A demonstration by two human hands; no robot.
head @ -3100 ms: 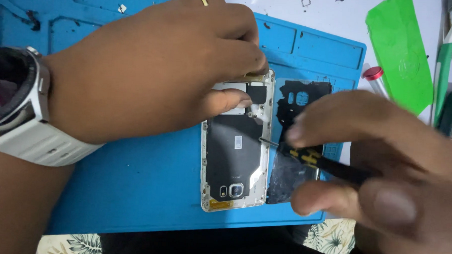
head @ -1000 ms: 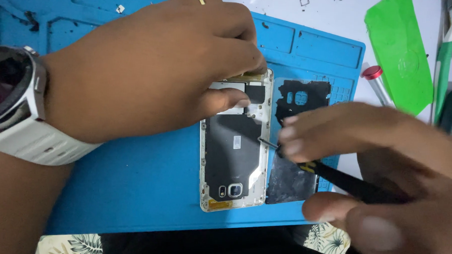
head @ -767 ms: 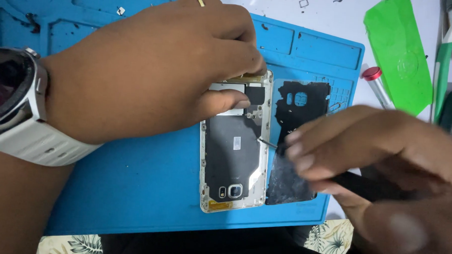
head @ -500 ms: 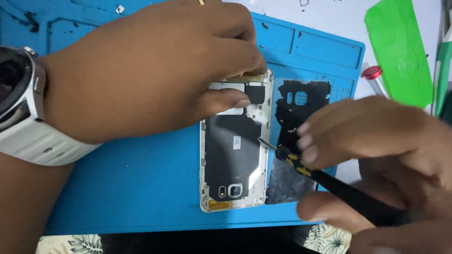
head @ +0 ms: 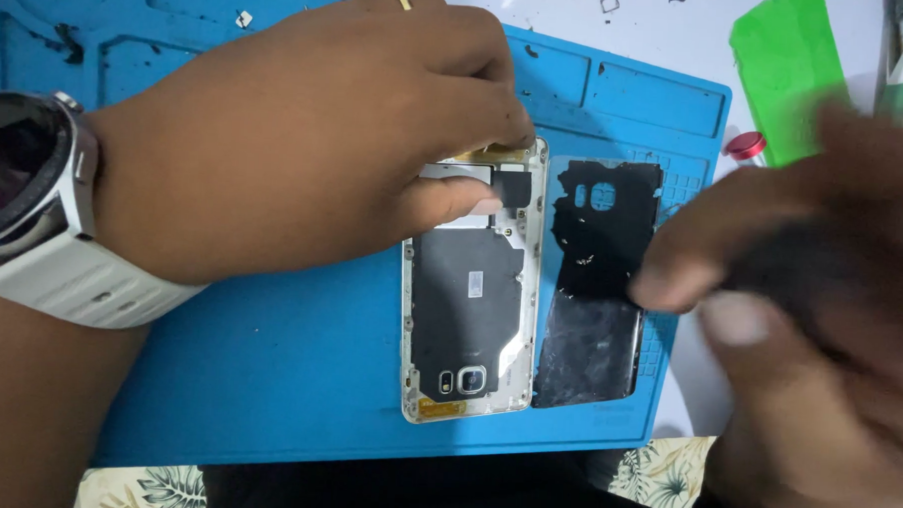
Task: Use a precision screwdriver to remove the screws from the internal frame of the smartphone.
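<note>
An opened phone (head: 469, 315) with its back removed lies on a blue work mat (head: 267, 378), its dark inner plate and camera module showing. My left hand (head: 305, 149) pins the phone's far end, thumb pressed on its top part. The black back cover (head: 595, 289) lies just right of the phone. My right hand (head: 819, 327) is blurred at the right, raised off the phone and partly over the cover's right edge. It is closed round a dark screwdriver handle (head: 781, 281); the tip is hidden.
A bright green flat piece (head: 788, 65) and a small red cap (head: 745, 146) lie on the white table beyond the mat's right edge. My left wrist carries a watch on a white strap (head: 33, 199). Leaf-patterned cloth shows at the bottom edge.
My right hand has pulled the screwdriver tip off the phone's right edge and moved right and up, now blurred. The left hand, phone and cover have not moved.
</note>
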